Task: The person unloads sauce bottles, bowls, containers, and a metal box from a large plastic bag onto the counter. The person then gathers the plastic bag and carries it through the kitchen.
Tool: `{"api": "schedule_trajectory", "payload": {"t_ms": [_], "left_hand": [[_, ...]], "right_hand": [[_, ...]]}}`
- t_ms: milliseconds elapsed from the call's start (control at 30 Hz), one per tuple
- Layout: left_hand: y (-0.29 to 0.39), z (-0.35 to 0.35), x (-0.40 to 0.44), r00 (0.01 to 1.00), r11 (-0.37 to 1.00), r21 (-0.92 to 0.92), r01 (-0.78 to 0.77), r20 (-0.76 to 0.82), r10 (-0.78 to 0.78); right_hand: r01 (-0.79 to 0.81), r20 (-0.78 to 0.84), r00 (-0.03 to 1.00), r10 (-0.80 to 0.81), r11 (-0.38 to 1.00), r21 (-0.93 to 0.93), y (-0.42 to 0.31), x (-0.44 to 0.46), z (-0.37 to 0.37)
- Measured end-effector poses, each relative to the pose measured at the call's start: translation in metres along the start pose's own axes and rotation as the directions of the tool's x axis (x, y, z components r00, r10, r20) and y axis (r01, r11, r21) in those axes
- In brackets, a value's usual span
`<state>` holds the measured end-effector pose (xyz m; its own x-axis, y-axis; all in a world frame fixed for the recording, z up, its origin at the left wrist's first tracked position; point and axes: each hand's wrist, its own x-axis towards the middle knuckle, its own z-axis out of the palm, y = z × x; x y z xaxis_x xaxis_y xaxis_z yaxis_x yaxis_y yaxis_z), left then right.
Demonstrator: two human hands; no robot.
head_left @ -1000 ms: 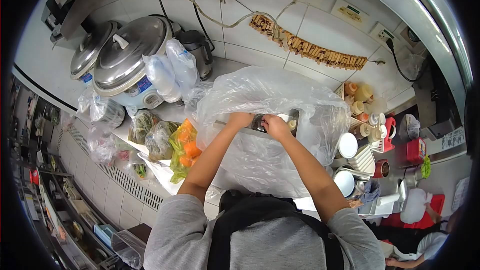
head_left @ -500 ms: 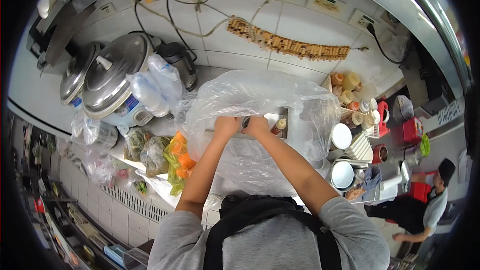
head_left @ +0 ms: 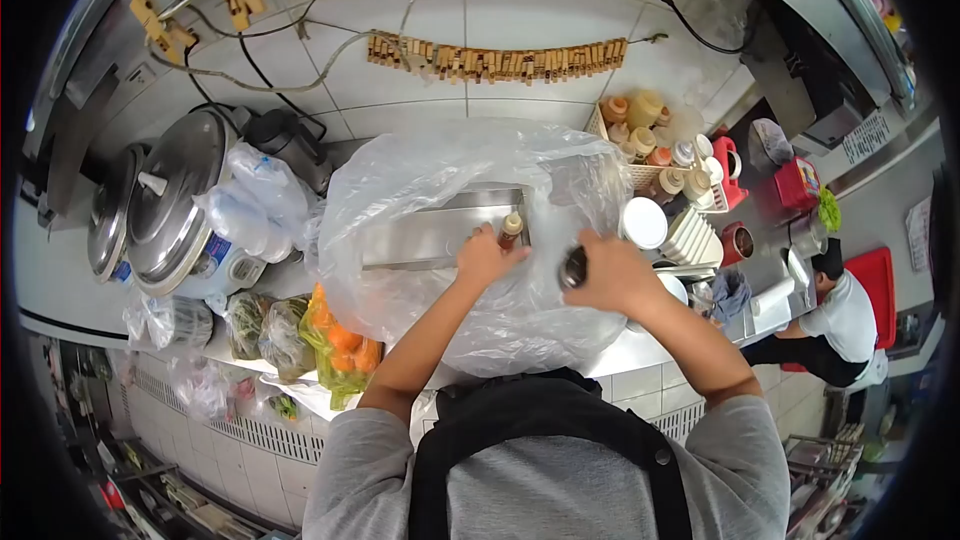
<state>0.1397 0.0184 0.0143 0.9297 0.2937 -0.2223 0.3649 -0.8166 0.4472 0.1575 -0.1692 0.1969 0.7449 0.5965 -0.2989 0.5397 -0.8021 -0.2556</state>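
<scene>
A rectangular metal tray (head_left: 420, 225) sits within a large clear plastic bag (head_left: 380, 175) spread over the counter. Near the tray's right end is a squeeze bottle (head_left: 512, 226) with a pale cap and reddish-brown contents. My left hand (head_left: 486, 258) is at the near side of this bottle, its thumb and fingers apart; whether they touch it I cannot tell. Over the right part of the bag, my right hand (head_left: 615, 275) is closed on a dark, round-ended object (head_left: 574, 267). Motion blur and my fingers hide what kind of object it is.
Lidded pots (head_left: 180, 200) and bagged produce (head_left: 340, 340) stand to the left. On the right are a basket of squeeze bottles (head_left: 645, 145), a white tub (head_left: 643, 224) and stacked white dishes (head_left: 690, 238). Another person (head_left: 840, 315) is farther right.
My hands have separated: the right has moved right with the dark object, and the left has come to the squeeze bottle. The view has shifted, and the other person has changed posture.
</scene>
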Motion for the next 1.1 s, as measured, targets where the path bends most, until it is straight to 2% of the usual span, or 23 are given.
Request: {"api": "schedule_trajectory", "payload": {"t_ms": [67,100,167,200,233,267,300,433,500,533,600,633,667,700,767,800,833,867,900,933,967,1033,1100], "left_hand": [[0.007,-0.001,0.001,0.962,0.978,-0.194,-0.077,-0.271,0.022],[0.008,0.002,0.007,0.965,0.978,-0.192,-0.084,-0.261,0.032],[0.004,0.012,0.026,0.943,0.937,-0.239,-0.255,-0.275,0.187],[0.000,0.017,0.038,0.954,0.937,-0.220,-0.271,-0.193,0.231],[-0.001,0.017,0.039,0.952,0.934,-0.221,-0.282,-0.182,0.245],[0.000,0.015,0.042,0.948,0.944,-0.202,-0.261,-0.238,0.211],[0.003,0.013,0.043,0.939,0.953,-0.186,-0.239,-0.295,0.177],[0.042,-0.032,-0.002,0.919,0.938,-0.189,-0.290,-0.330,0.218],[0.067,-0.052,-0.031,0.868,0.844,-0.284,-0.455,-0.353,0.349],[0.080,-0.057,-0.043,0.869,0.843,-0.285,-0.456,-0.348,0.353],[0.106,-0.058,-0.064,0.856,0.672,-0.531,-0.516,-0.285,0.432],[0.116,-0.052,-0.070,0.855,0.671,-0.531,-0.517,-0.284,0.434],[0.127,-0.046,-0.076,0.849,0.645,-0.564,-0.515,-0.233,0.475],[0.138,-0.040,-0.080,0.838,0.619,-0.597,-0.510,-0.182,0.515],[0.157,-0.027,-0.081,0.807,0.637,-0.536,-0.554,-0.161,0.568],[0.166,-0.020,-0.079,0.774,0.645,-0.474,-0.599,-0.140,0.617],[0.173,-0.010,-0.074,0.770,0.643,-0.471,-0.604,-0.136,0.623],[0.179,0.003,-0.066,0.747,0.657,-0.426,-0.622,-0.072,0.661],[0.182,0.017,-0.060,0.724,0.668,-0.380,-0.640,-0.008,0.689],[0.184,0.030,-0.056,0.731,0.688,-0.368,-0.625,0.031,0.682],[0.186,0.043,-0.052,0.735,0.690,-0.365,-0.624,0.026,0.678],[0.186,0.064,-0.043,0.790,0.768,-0.274,-0.580,0.041,0.611],[0.182,0.084,-0.031,0.787,0.766,-0.251,-0.592,0.024,0.616]], "right_hand": [[-0.103,0.017,0.994,0.104,0.993,-0.053,0.023,-0.031,0.014],[-0.177,0.082,0.980,0.182,0.982,-0.062,0.032,-0.044,0.021],[-0.272,0.145,0.948,0.285,0.957,-0.103,0.050,-0.067,0.041],[-0.288,0.150,0.942,0.300,0.953,-0.098,0.057,-0.077,0.053],[-0.335,0.181,0.920,0.348,0.937,-0.100,0.063,-0.084,0.065],[-0.381,0.210,0.895,0.394,0.919,-0.101,0.070,-0.090,0.077],[-0.397,0.206,0.889,0.408,0.913,-0.096,0.075,-0.094,0.092],[-0.408,0.199,0.889,0.413,0.910,-0.069,0.095,-0.095,0.152],[-0.418,0.178,0.892,0.415,0.908,-0.022,0.094,-0.090,0.164],[-0.423,0.180,0.890,0.419,0.906,-0.019,0.096,-0.087,0.173],[-0.437,0.124,0.897,0.424,0.894,0.101,0.096,-0.081,0.187],[-0.438,0.124,0.896,0.426,0.893,0.102,0.091,-0.081,0.188],[-0.354,-0.100,0.929,0.356,0.935,0.031,0.085,-0.079,0.188],[-0.282,-0.312,0.916,0.251,0.957,-0.059,0.078,-0.077,0.188],[-0.269,-0.302,0.915,0.268,0.962,0.042,0.059,-0.061,0.184],[-0.194,-0.195,0.958,0.209,0.977,0.090,0.048,-0.054,0.176],[-0.068,-0.126,0.986,0.109,0.954,0.291,0.049,-0.032,0.196],[0.046,-0.081,0.997,-0.008,0.874,0.484,0.049,-0.012,0.216],[0.046,-0.084,0.996,-0.005,0.873,0.485,0.037,-0.009,0.219],[0.246,-0.244,0.957,-0.156,0.885,0.396,0.024,-0.007,0.221],[0.432,-0.380,0.870,-0.315,0.859,0.276,0.017,-0.008,0.222],[0.488,-0.345,0.857,-0.384,0.819,0.301,0.016,-0.015,0.212],[0.544,-0.308,0.835,-0.456,0.768,0.336,0.016,-0.021,0.204]]}}
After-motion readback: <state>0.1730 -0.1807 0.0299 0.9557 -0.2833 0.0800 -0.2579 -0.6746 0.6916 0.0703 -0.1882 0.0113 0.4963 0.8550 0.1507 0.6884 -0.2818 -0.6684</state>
